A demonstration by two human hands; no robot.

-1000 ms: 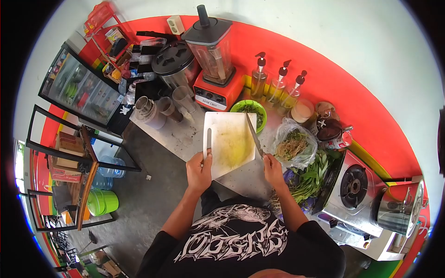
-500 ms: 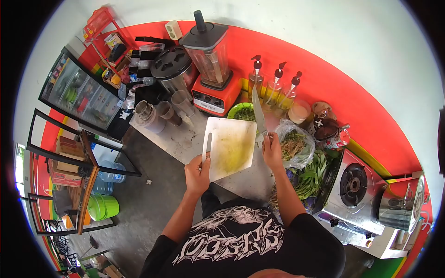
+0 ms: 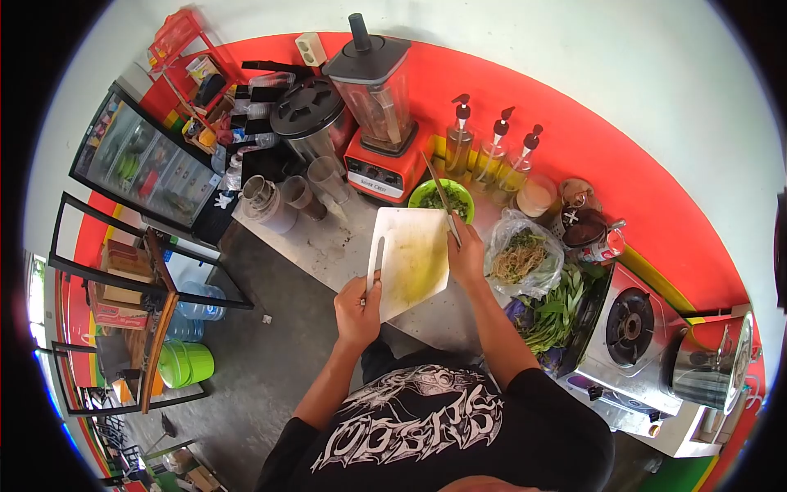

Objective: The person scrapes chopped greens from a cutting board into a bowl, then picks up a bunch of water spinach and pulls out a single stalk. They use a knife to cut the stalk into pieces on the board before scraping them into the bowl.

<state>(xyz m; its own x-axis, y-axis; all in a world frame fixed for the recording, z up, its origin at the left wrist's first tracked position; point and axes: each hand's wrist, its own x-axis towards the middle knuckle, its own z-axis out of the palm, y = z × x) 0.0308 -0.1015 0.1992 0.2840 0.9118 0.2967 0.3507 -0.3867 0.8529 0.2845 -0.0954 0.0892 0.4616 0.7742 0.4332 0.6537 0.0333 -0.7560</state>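
My left hand (image 3: pixel 358 310) is closed on the left edge of a white cutting board (image 3: pixel 402 258), below its handle slot. A yellow-green stain covers much of the board, which is held up over the counter's front. In my right hand (image 3: pixel 465 252) is a kitchen knife (image 3: pixel 441 187), gripped by its handle at the board's right edge. The blade points up and away, its edge turned so it looks narrow, over a green bowl (image 3: pixel 467 199) of chopped greens (image 3: pixel 432 199). To the right of that hand lies a clear plastic bag (image 3: pixel 537 280) with roots and stems in it.
A red blender (image 3: pixel 379 168) stands behind the bowl, with pump bottles (image 3: pixel 490 156) to its right. Cups (image 3: pixel 326 179) are at the left of the counter (image 3: pixel 320 254). Leafy greens (image 3: pixel 557 316) lie beside the gas stove (image 3: pixel 611 340) and pot (image 3: pixel 711 365).
My right hand has moved slightly left, and the knife has swung to tilt left over the bowl. The board shifted a little to the right in view.
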